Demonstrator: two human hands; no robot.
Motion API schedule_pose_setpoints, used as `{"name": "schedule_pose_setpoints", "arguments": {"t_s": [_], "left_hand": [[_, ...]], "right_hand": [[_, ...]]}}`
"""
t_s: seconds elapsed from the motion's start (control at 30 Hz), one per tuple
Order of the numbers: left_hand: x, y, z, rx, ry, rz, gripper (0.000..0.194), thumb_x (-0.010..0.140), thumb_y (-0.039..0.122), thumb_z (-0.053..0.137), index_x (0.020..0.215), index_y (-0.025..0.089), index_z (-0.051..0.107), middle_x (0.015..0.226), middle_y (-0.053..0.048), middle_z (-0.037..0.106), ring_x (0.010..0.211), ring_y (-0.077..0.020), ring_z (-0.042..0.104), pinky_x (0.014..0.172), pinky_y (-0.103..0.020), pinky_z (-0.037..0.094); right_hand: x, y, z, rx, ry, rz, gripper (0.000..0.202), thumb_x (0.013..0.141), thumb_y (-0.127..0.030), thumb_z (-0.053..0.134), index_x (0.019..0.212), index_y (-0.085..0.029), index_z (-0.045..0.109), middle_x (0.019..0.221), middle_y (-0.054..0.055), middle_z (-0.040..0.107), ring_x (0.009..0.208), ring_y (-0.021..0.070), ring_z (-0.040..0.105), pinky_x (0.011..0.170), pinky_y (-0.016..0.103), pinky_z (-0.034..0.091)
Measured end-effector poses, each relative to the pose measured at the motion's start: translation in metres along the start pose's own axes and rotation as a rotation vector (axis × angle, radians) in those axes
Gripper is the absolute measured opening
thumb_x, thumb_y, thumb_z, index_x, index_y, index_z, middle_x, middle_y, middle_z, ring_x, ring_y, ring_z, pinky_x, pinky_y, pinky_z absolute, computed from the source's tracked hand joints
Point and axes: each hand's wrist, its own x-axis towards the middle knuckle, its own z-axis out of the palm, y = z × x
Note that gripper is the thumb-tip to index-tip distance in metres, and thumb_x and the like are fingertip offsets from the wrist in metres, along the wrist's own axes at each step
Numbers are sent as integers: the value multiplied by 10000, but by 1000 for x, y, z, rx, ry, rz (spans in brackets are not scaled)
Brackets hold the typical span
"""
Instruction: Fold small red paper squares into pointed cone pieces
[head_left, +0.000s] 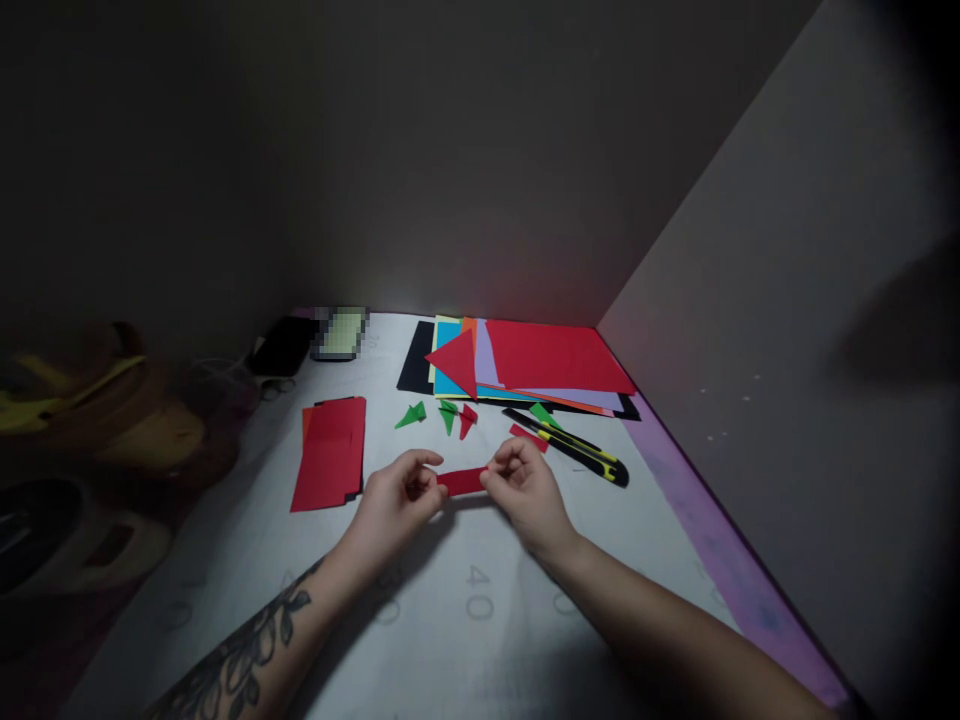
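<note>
A small red paper strip (463,482) is stretched between my two hands, just above the white mat. My left hand (397,493) pinches its left end between thumb and finger. The right end is gripped by my right hand (529,494) in the same way. Beyond the strip lie folded green paper pieces (411,415) and a folded red paper piece (467,420). A black and yellow utility knife (574,448) rests to the right, over a flat red slip (529,438) and a green scrap (544,415).
At the back lies a stack of coloured paper sheets (562,357), with a red triangle (457,362) on top. Red cut sheets (330,455) sit left of my hands. A dark phone-like object (283,345) lies far left. Walls border the back and right.
</note>
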Motion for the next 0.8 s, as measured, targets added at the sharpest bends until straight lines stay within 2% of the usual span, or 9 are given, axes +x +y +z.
{"name": "schedule_pose_setpoints", "arguments": {"t_s": [0.2,0.27,0.33,0.43,0.53,0.67,0.8], "left_hand": [[-4,-9,-1,239,-74,76,266,778,254,576,1029,177,619,759,-12,655,642,-130,566,602,-238,433],[-4,-7,-1,207,-62,67,254,775,250,582,1013,172,623,775,-22,661,661,-140,584,614,-245,445],[-4,-4,0,135,-34,50,232,769,250,594,983,164,621,780,-27,658,688,-150,601,636,-253,460],[-3,0,3,16,27,38,205,759,260,620,938,160,612,772,-26,651,707,-153,612,649,-253,469],[-5,3,7,-74,56,36,192,757,266,636,917,164,601,788,-23,655,727,-148,618,656,-242,468],[-7,6,11,-96,76,26,167,748,257,640,880,165,595,775,-11,647,715,-137,603,656,-239,459],[-7,5,13,-110,79,8,163,733,237,641,864,165,576,746,2,618,687,-126,572,638,-236,440]], "right_hand": [[5,4,-5,-54,-21,-33,229,730,-159,647,814,-235,449,706,-46,551,648,122,527,625,247,414],[4,2,-4,-12,-29,-56,246,733,-179,662,858,-242,460,751,-36,560,693,128,543,664,255,432],[3,1,-2,59,-43,-78,362,700,-219,713,971,-257,476,859,-13,572,795,144,566,732,272,455],[-1,1,4,93,-147,5,530,644,-308,776,1087,-262,491,965,20,584,841,167,583,737,289,476],[-5,4,13,59,-232,125,417,662,-373,766,994,-226,561,903,28,630,780,174,596,700,298,481],[-8,5,19,81,-206,168,319,701,-375,736,939,-194,625,877,37,669,807,192,618,757,328,485],[-9,5,20,98,-179,182,267,714,-350,722,911,-184,651,846,32,677,765,184,616,741,319,481]]}}
